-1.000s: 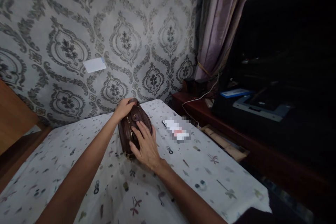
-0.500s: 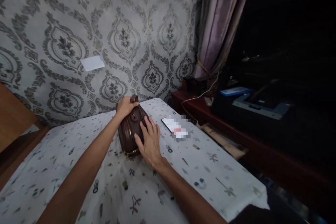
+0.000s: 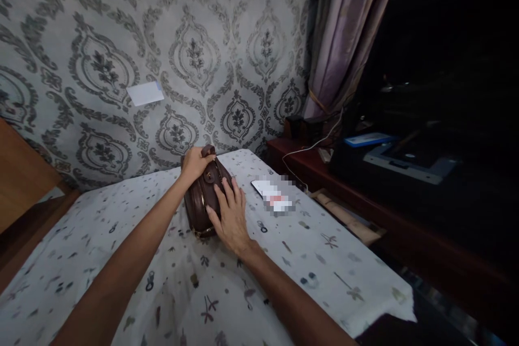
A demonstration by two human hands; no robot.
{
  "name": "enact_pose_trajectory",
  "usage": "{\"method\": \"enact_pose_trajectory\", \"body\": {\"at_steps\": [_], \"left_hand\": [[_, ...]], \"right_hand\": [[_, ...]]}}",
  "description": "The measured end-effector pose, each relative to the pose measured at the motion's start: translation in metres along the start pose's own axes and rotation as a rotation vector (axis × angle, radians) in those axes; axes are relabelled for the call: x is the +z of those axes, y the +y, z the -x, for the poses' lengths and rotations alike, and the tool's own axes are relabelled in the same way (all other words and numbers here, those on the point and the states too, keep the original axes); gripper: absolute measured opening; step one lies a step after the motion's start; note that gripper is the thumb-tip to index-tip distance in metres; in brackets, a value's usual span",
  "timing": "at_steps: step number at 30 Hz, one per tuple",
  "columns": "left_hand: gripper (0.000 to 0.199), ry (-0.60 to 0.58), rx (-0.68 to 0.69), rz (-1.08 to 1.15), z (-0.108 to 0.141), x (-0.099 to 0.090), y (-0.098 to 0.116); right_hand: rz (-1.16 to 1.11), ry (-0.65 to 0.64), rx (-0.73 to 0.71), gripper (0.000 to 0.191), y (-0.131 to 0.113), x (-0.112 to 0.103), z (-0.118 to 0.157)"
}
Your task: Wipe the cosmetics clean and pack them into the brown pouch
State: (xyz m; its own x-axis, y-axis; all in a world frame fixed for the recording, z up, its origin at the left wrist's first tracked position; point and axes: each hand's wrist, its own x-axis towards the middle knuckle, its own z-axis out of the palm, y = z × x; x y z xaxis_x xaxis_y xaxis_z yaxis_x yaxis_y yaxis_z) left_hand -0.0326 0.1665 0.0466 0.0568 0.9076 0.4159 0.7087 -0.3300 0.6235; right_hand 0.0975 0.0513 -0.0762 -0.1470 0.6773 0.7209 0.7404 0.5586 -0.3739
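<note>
A dark brown handbag with gold zips and a short top handle rests on the cloth-covered table. My left hand is closed on its far end, with the thumb by the handle. Spread fingers of my right hand lie flat against the near right side of the bag. To the right of the bag lies a phone with a lit screen, partly blurred out.
A white cloth with small printed motifs covers the table. Dark red furniture with a white cable and a large black screen stands at the right. Patterned wallpaper rises behind, and a wooden panel stands left.
The view has shifted slightly. Both hands keep about the same place on the handbag.
</note>
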Motion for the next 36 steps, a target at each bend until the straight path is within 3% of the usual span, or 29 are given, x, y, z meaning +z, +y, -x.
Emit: {"method": "enact_pose_trajectory", "body": {"at_steps": [7, 23, 36], "left_hand": [[0.025, 0.030, 0.026, -0.037, 0.008, -0.002, 0.006], [0.021, -0.023, 0.102, -0.023, 0.026, -0.008, 0.019], [0.021, -0.071, 0.150, 0.000, 0.031, -0.007, 0.015]], "right_hand": [[0.024, -0.009, 0.025, 0.048, -0.003, -0.005, -0.004], [0.074, -0.018, -0.023, 0.059, -0.001, -0.001, -0.002], [0.120, -0.019, -0.011, 0.058, 0.000, -0.008, -0.010]]}}
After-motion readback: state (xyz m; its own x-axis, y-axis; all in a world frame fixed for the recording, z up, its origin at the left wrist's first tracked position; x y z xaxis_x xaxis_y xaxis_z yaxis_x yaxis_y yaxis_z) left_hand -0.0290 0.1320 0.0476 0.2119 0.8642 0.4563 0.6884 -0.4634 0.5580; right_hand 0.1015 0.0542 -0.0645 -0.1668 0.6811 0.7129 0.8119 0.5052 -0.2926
